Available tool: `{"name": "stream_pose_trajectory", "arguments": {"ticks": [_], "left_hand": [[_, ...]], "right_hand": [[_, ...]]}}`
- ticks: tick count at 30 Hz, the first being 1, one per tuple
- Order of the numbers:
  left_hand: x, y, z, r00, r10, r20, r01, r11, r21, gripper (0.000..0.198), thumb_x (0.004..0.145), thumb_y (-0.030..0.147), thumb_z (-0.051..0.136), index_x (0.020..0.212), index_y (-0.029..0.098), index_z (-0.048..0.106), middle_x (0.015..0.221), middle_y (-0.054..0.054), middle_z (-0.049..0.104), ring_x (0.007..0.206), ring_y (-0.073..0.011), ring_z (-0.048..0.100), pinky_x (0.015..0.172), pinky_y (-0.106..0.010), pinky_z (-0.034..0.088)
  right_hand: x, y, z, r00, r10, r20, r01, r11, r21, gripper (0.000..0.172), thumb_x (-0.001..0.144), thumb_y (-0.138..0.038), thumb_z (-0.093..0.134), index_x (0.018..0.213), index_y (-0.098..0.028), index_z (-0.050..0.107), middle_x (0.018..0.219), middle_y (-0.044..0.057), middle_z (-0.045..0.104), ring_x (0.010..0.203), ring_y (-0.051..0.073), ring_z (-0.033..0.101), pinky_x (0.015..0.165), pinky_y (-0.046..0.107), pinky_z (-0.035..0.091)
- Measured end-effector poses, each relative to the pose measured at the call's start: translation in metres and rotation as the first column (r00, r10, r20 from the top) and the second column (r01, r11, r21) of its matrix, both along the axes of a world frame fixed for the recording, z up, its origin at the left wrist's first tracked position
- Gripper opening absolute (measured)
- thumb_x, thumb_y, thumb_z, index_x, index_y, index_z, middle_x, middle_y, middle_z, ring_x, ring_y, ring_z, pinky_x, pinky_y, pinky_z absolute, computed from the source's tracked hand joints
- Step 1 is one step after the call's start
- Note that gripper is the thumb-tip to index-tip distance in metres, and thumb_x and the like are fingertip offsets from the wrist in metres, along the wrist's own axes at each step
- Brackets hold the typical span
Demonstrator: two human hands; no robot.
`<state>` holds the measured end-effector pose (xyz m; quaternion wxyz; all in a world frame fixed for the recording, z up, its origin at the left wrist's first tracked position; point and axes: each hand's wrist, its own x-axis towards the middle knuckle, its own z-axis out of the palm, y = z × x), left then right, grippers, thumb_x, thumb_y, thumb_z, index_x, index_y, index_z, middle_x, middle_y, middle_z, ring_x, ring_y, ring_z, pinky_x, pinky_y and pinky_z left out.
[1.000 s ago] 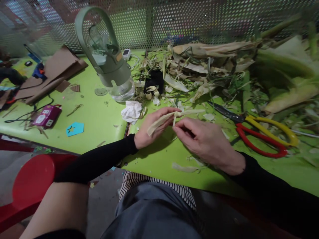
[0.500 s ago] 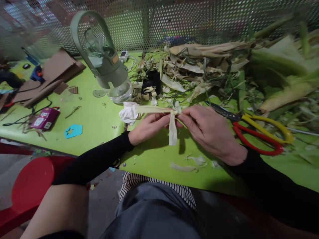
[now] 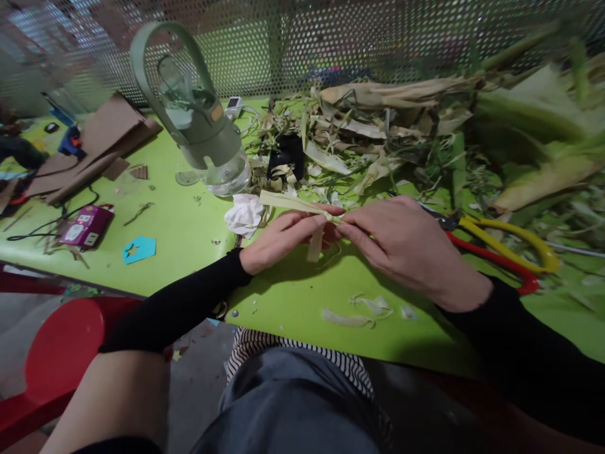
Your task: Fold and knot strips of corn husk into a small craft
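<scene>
Both of my hands meet over the green table (image 3: 179, 230), pinching a pale strip of corn husk (image 3: 289, 202). My left hand (image 3: 283, 238) grips the strip with its fingers closed, one end sticking out to the upper left and a short end hanging below the fingers. My right hand (image 3: 406, 246) pinches the same strip at its middle, fingertip to fingertip with the left. Both arms wear black sleeves.
Red and yellow scissors (image 3: 501, 255) lie just right of my right hand. A heap of corn husks and leaves (image 3: 401, 132) fills the back right. A green fan device (image 3: 193, 107), crumpled tissue (image 3: 244, 214), cardboard (image 3: 101, 135), a purple box (image 3: 85, 226) and husk scraps (image 3: 359, 312) lie around.
The husk strip has turned in my hands: its long end swung up to the left, then a short end hung down. My right hand shifted right, partly covering the scissors.
</scene>
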<state>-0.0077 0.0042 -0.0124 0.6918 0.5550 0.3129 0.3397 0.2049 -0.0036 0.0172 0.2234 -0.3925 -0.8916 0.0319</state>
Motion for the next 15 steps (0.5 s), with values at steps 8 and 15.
{"name": "stream_pose_trajectory", "arguments": {"ticks": [8,15], "left_hand": [[0.0035,-0.0039,0.0033,0.999,0.04,-0.004,-0.039,0.995,0.096,0.046,0.099,0.046,0.059,0.137,0.02,0.062,0.089,-0.004,0.071,0.074,-0.0125,0.065,0.071,-0.025,0.055],[0.0053,-0.0065,0.0082,0.999,0.042,-0.005,-0.042,0.993,0.11,0.057,0.098,0.042,0.059,0.148,0.018,0.045,0.081,-0.002,0.067,0.062,-0.0105,0.056,0.058,-0.022,0.045]], "right_hand": [[-0.0034,-0.0039,-0.0005,0.951,-0.153,-0.269,0.015,0.89,-0.456,0.034,0.103,-0.05,0.049,0.091,-0.023,0.065,0.075,0.002,0.073,0.059,0.016,0.061,0.054,0.03,0.04],[-0.0091,-0.004,-0.002,0.83,-0.201,-0.52,-0.201,0.761,-0.616,0.039,0.103,-0.047,0.053,0.133,-0.023,0.062,0.078,0.002,0.073,0.07,0.019,0.07,0.059,0.031,0.053]]}}
